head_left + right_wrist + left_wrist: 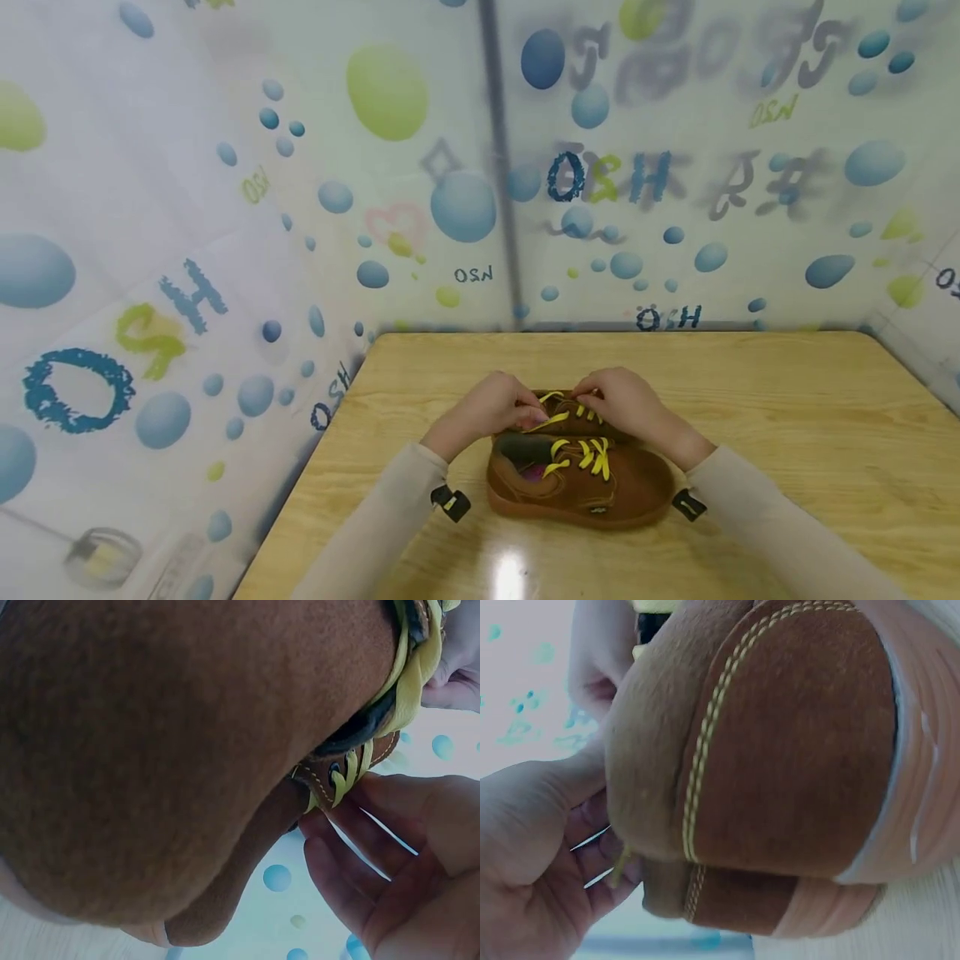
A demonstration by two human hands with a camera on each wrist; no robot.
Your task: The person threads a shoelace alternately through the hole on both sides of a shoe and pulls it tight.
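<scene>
Two brown shoes with yellow laces stand side by side, toes to the right. Over the far shoe (618,427), my left hand (502,408) pinches a yellow shoelace (555,419). The lace's end (619,868) hangs by the fingers of my left hand (547,847) in the left wrist view. My right hand (626,402) pinches at the lacing of the same shoe, thumb and fingertips at the eyelet flap (319,780) in the right wrist view. The near shoe (630,492) sits in front of both hands, its yellow laces (600,460) threaded and its opening facing left.
Both shoes rest on a light wooden table (787,400). Behind it hangs a white curtain (675,242) printed with blue and green bubbles, which also runs along the left side. Black wrist straps (452,503) sit at both sleeve cuffs.
</scene>
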